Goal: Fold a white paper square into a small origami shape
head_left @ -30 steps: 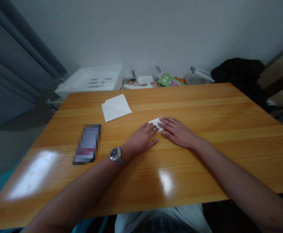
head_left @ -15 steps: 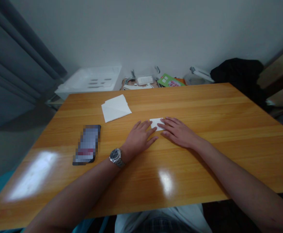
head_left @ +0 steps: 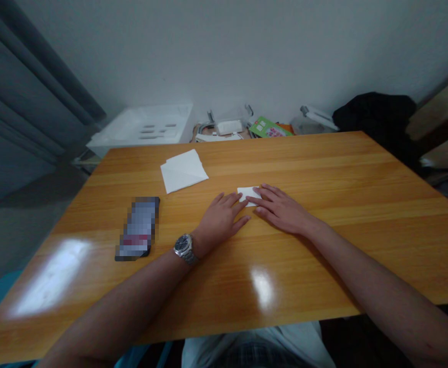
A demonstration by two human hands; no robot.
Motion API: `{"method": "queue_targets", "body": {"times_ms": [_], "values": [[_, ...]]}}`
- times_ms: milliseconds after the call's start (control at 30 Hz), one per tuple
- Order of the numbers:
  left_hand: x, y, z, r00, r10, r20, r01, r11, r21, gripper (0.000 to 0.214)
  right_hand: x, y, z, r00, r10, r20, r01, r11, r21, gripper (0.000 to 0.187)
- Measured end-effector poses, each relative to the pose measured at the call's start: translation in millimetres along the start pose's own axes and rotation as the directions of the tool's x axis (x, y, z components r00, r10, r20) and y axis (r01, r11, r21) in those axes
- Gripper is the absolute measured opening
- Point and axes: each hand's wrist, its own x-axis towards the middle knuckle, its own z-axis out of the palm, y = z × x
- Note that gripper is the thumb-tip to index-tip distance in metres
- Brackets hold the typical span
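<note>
A small white piece of paper [head_left: 248, 192] lies flat on the wooden table [head_left: 316, 168], between my two hands. My left hand [head_left: 221, 217] rests palm down at its left edge, fingers stretched out, with fingertips touching the paper; a metal watch [head_left: 184, 247] is on that wrist. From the right, my right hand [head_left: 281, 208] lies flat with spread fingers, its fingertips over the paper's right part and hiding some of it. Neither hand grips anything.
Several white paper sheets [head_left: 184, 171] lie farther back on the left. A phone [head_left: 138, 227] with a blurred screen is left of my watch. Behind the table are a white plastic tray [head_left: 132, 122], a green booklet [head_left: 268, 128] and a black cloth heap [head_left: 375, 115].
My right hand has slid slightly left over the small paper, one finger reaching nearer my left fingertips. My left hand and the paper stay in place.
</note>
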Motion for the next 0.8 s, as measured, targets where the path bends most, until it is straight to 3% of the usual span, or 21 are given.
{"method": "queue_targets", "body": {"times_ms": [100, 233, 333, 533, 800], "values": [[0, -1, 1.1, 1.0, 0.0, -0.002, 0.0, 1.0, -0.009, 0.048, 0, 5, 0, 0.998, 0.056, -0.004, -0.056, 0.998, -0.003, 0.052], [0, -2, 2.0, 1.0, -0.008, 0.004, 0.008, 1.0, -0.016, 0.047, 0, 17, 2, 0.97, 0.234, -0.068, -0.237, 0.971, -0.03, 0.056], [0, -2, 2.1, 1.0, -0.002, 0.006, 0.002, 1.0, -0.021, 0.048, 0, 23, 4, 0.961, 0.27, -0.055, -0.273, 0.961, -0.047, 0.057], [0, -2, 1.3, 1.0, -0.01, -0.015, 0.009, 1.0, -0.003, 0.048, 0, 20, 1, 0.97, 0.229, -0.082, -0.234, 0.971, -0.052, 0.056], [1, -6, -0.3, 0.987, -0.124, -0.1, 0.13, 0.99, 0.055, 0.048, -1, 13, -7, 0.991, 0.092, -0.1, -0.093, 0.996, 0.003, 0.054]]}}
